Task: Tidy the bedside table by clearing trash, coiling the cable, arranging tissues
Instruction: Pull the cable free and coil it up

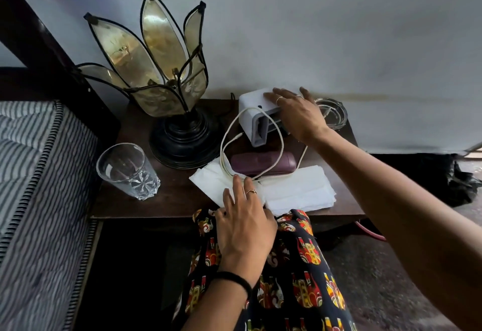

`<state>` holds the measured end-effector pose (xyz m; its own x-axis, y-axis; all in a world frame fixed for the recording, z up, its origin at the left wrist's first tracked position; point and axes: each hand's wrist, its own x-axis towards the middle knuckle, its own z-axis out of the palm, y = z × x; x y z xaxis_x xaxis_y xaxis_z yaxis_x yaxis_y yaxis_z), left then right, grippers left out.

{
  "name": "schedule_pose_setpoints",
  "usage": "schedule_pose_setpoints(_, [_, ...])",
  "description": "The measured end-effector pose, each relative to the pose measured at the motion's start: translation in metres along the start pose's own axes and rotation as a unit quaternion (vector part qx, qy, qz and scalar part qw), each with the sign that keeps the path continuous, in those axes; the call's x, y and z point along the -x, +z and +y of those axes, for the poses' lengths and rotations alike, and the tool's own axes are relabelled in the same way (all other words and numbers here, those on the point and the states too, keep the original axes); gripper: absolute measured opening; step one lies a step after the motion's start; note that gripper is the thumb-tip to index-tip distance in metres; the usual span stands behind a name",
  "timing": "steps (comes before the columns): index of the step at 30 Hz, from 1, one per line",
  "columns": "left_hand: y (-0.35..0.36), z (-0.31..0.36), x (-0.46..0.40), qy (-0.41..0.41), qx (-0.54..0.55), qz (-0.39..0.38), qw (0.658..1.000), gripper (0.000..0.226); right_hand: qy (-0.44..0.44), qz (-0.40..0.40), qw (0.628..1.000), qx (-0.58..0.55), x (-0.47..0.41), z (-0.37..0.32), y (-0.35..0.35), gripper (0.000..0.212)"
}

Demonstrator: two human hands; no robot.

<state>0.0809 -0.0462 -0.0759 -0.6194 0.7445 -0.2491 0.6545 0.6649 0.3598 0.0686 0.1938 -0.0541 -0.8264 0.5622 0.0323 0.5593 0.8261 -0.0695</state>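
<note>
Fingers (236, 187) of the left hand (245, 229) lie flat, pinning tissues (300, 189) and cable (281, 140) — right hand (297, 114) spread on the white box (254, 103), gripping nothing. Advise freeing cable first.

Lamp (167, 90) — glass (125, 169) — ashtray (332, 112).

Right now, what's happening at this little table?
A person is tidying a bedside table. The right hand rests on a white box at the back, beside a glass ashtray. The left hand presses flat on the tissues at the front edge, fingers at the white cable, which loops loosely over a purple case, not yet coiled. A lamp and a drinking glass stand to the left.
</note>
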Motion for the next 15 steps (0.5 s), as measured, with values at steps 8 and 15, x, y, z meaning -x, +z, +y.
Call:
schedule_pose_setpoints(8, [0.004, 0.006, 0.002, 0.014, -0.002, -0.030, 0.999, 0.067, 0.039, 0.034, 0.999, 0.005, -0.033, -0.004, -0.021, 0.038])
schedule_pose_setpoints(15, [0.004, 0.007, 0.001, 0.014, 0.014, -0.039, 0.999, 0.066, 0.055, -0.015, 0.998, 0.004, -0.062, 0.000, -0.017, 0.019])
